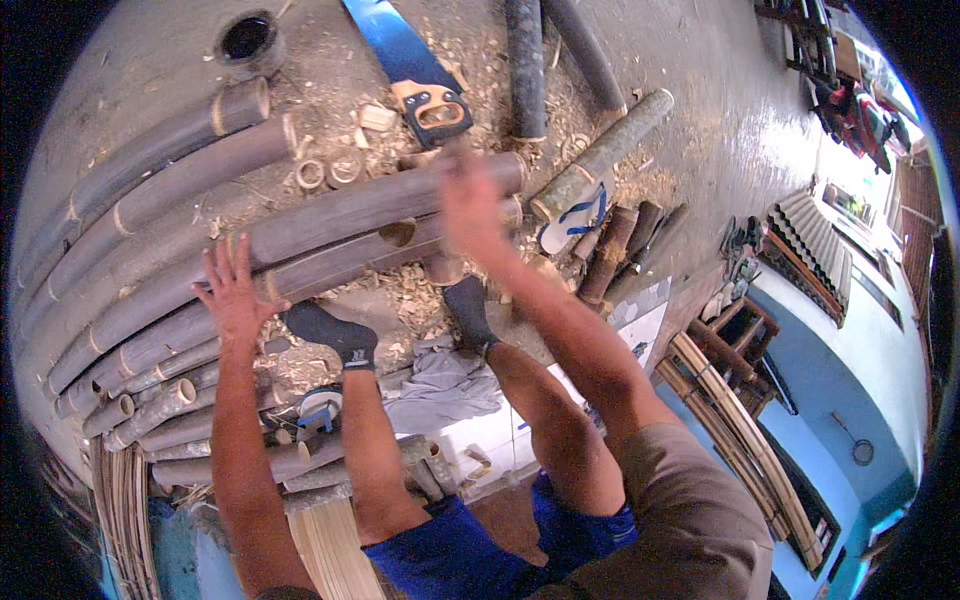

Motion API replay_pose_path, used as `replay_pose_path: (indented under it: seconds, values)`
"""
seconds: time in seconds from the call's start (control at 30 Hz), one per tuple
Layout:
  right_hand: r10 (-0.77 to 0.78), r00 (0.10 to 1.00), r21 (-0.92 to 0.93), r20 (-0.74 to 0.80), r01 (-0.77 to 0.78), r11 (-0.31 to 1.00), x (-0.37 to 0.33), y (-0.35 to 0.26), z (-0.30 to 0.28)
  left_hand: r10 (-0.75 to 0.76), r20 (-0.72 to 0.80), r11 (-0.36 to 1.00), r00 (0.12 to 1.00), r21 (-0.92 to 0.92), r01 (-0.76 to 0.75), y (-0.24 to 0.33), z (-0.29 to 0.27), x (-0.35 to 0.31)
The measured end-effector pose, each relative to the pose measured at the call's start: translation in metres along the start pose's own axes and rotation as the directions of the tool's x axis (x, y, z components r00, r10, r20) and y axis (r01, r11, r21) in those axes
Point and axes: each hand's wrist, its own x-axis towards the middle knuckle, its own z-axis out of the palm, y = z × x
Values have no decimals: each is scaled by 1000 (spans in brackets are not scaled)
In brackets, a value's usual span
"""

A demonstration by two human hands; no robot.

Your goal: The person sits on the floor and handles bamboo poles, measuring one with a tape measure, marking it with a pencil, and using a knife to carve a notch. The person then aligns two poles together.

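My left hand (240,290) lies with fingers spread on two long, thick brown bamboo poles, the upper pole (340,212) and the lower pole (335,270). Nothing is gripped in it. A dark notch shows in the lower pole near its right end. My right hand (470,205), smeared by motion, is over the right ends of these poles; its fingers cannot be made out, nor whether it touches them. Beyond it lies a handsaw (425,90) with a blue blade and an orange and black handle, among wood shavings.
More bamboo poles (160,135) lie at the left, with cut pieces (605,255) at the right. A flip-flop (575,225) rests near the right pole ends. My feet in dark socks (330,335) stand close to the poles, beside a grey cloth (440,385).
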Motion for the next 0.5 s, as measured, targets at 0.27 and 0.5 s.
replay_pose_path:
  seconds: [0.27, 0.5]
  values:
    - [532, 846, -986, 30, -62, 154, -32, 431, -216, 37, -42, 999, 998, 28, -36, 1, -7, 0]
    - [381, 924, -763, 48, -212, 611, -59, 455, -215, 55, -55, 992, 997, 114, -49, 1, -9, 0]
